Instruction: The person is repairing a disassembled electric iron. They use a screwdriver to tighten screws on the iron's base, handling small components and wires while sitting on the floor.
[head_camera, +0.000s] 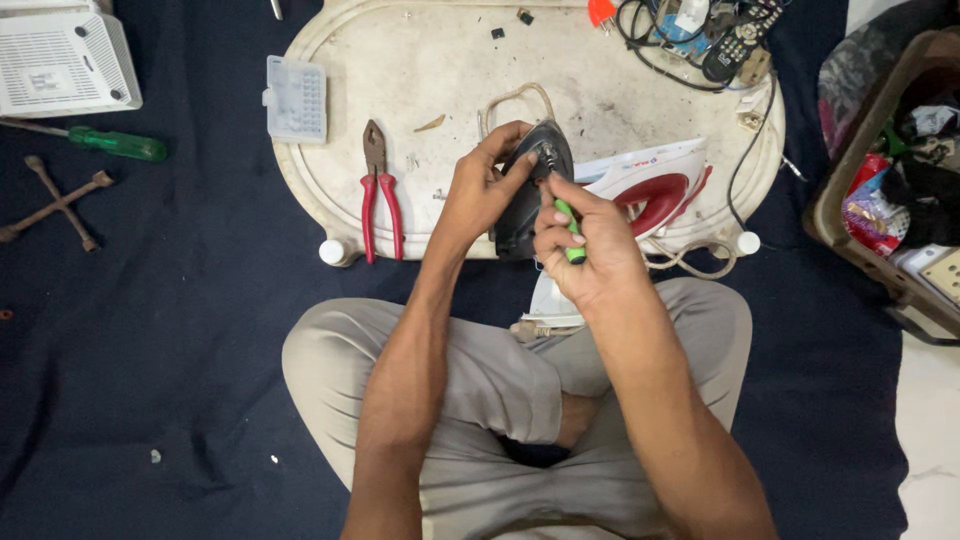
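Observation:
I sit cross-legged on a dark cloth in front of a low white oval table. My left hand grips a dark iron soleplate part, holding it upright over the table's near edge. My right hand is closed on a small green-handled screwdriver whose tip points up into the top of the dark part. Just to the right lies the iron's white and red housing, with its beige cord looping beneath it.
Red-handled pliers and a clear plastic bit case lie on the table's left. A green screwdriver, a cross wrench and a white box sit at left. Cables and a remote lie far right; a cluttered crate stands beside.

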